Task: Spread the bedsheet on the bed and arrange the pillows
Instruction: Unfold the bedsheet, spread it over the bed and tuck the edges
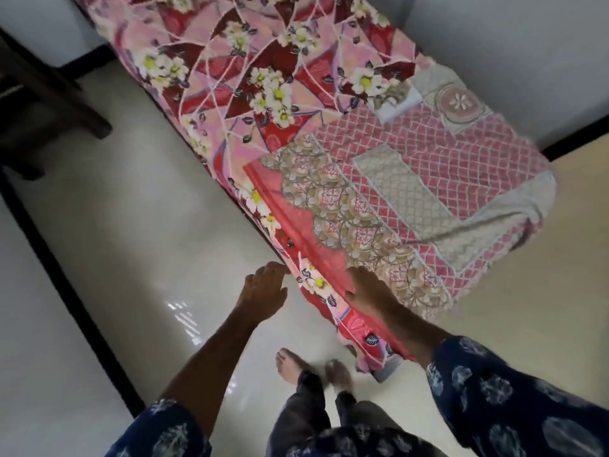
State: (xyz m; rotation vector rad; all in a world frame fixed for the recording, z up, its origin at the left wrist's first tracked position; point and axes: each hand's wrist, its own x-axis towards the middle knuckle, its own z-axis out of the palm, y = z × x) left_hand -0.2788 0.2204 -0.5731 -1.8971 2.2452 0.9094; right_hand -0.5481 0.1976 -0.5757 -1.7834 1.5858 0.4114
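- Floral bedsheet [250, 84] spread over most of the bed [540, 179], hanging down the near side, close to the floor [138, 225].
- Right hand [372, 288] flat on the near corner, fingers [357, 275] stretched out, pressing down, gripping nothing.
- Left hand [265, 288] in the air just beside the hanging edge, fingers spread wide, holding nothing.
- Could slide off: thin smooth cloth, only pressed, not tucked.
- Could get stepped on and pulled: bare feet [290, 364] close under the hanging corner.
- Could stay lumpy: patchwork cover [428, 179] on the end of the bed, wrinkled at its far edge.
- Soft, floppy cloth; long bed with a rounded end; shiny hard floor.
- No pillows in view.
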